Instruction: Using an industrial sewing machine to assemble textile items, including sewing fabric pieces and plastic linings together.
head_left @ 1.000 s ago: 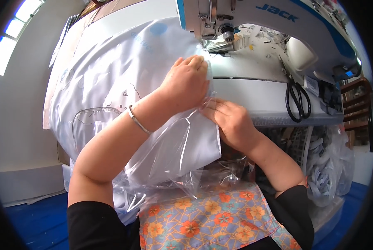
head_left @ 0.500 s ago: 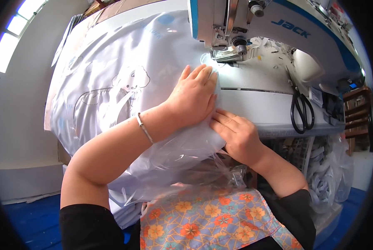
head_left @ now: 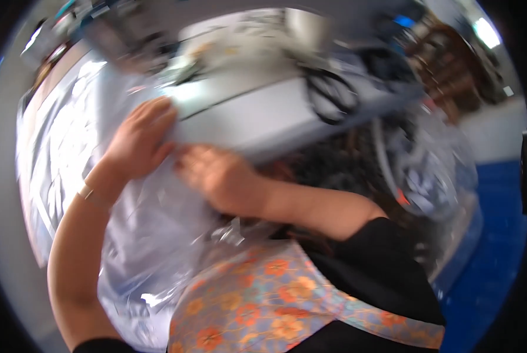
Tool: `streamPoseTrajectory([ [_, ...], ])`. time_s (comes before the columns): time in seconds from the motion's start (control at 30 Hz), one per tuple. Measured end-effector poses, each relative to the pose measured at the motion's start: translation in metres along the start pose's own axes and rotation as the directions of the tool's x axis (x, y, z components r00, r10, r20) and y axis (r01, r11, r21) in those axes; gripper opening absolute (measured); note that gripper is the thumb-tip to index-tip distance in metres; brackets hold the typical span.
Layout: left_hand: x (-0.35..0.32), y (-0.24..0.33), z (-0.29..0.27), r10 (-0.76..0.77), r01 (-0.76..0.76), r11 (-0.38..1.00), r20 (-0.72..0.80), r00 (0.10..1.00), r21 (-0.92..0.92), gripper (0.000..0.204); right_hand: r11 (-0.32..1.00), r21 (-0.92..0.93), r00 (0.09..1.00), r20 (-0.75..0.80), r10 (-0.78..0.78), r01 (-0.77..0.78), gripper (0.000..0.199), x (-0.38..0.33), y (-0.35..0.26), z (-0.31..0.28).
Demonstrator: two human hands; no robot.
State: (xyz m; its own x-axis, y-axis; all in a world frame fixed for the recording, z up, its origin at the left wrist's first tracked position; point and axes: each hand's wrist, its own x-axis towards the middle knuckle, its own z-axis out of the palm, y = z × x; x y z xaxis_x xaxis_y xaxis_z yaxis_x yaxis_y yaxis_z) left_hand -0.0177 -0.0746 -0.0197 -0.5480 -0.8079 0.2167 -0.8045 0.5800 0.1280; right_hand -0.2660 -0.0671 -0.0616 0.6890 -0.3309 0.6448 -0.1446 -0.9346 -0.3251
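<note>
A pale, shiny cloth with a clear plastic layer (head_left: 151, 229) spreads over the sewing table and hangs down toward my lap. My left hand (head_left: 140, 141) lies flat on it, fingers stretched toward the lit needle area and thumb apart. Beside it on the right, my right hand (head_left: 219, 176) is at the cloth's right edge. Motion smears its fingers and hides its thumb, so I cannot see whether it pinches the edge. The sewing machine (head_left: 140, 44) stands just beyond my hands, blurred.
Black-handled scissors (head_left: 331, 97) lie on the white table (head_left: 257, 123) to the right. Below the table's edge hangs a clear plastic bag (head_left: 428, 159) with pale pieces in it. A brown wooden chair (head_left: 452, 65) stands at the far right, above a blue floor (head_left: 499, 217).
The whole view has swung to the right and blurred, so the machine, cloth and hands sit further left. Both hands keep about the same place at the cloth's edge.
</note>
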Motion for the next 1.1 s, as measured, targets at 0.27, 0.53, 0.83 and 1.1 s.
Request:
streamPoseTrajectory([
  [0.27,-0.010,0.110,-0.004,-0.359,0.339,0.932,0.200,0.912,0.126,0.090,0.601,0.255,0.447,-0.469,0.762,-0.758,0.016,-0.180,0.087,-0.129],
  [0.53,-0.025,0.094,0.022,-0.270,0.274,0.958,-0.056,0.961,0.081,0.040,-0.039,-0.354,0.144,-0.476,0.868,-0.934,0.029,-0.316,0.198,-0.260],
  [0.83,-0.023,0.098,0.023,-0.288,0.296,0.951,-0.088,0.953,0.092,0.036,-0.043,-0.535,0.136,-0.291,0.947,-0.844,0.023,-0.271,0.191,-0.292],
  [1.1,-0.026,0.098,0.024,-0.314,0.321,0.942,-0.084,0.946,0.096,0.037,0.164,-0.648,0.482,-0.349,0.804,-0.743,0.022,-0.260,0.232,-0.258],
])
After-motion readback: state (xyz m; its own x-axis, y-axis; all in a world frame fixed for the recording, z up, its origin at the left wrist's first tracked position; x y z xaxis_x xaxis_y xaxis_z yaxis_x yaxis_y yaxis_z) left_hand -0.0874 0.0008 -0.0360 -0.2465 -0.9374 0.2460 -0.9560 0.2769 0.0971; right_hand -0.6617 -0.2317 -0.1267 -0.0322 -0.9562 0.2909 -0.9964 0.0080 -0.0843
